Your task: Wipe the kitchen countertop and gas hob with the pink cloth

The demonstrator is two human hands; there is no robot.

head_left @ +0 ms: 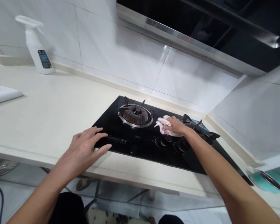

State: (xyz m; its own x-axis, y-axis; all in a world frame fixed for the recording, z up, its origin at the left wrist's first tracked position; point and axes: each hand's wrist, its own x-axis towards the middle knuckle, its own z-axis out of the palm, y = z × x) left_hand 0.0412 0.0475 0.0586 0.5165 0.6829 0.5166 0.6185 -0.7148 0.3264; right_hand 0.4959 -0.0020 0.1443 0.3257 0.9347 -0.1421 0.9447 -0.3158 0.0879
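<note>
A black glass gas stove [137, 143] is set into the pale counter. My right hand [176, 125] grips a crumpled white-pink cloth [162, 124], pressed on the glass between the two burners. Just in front of the cloth are the control knobs [162, 142]. The left burner [135, 114] has a metal ring and pan supports, with brownish marks at its centre. My right forearm partly covers the right burner [200, 129]. With fingers spread and nothing in it, my left hand [87, 149] is at the stove's front left corner, beside the printed lettering.
A white spray bottle [38, 49] stands at the back left of the counter [44, 118]. At the left edge lies a flat white object [4, 94]. The range hood [196, 40] overhangs the stove. A turquoise container [270, 179] is at the right.
</note>
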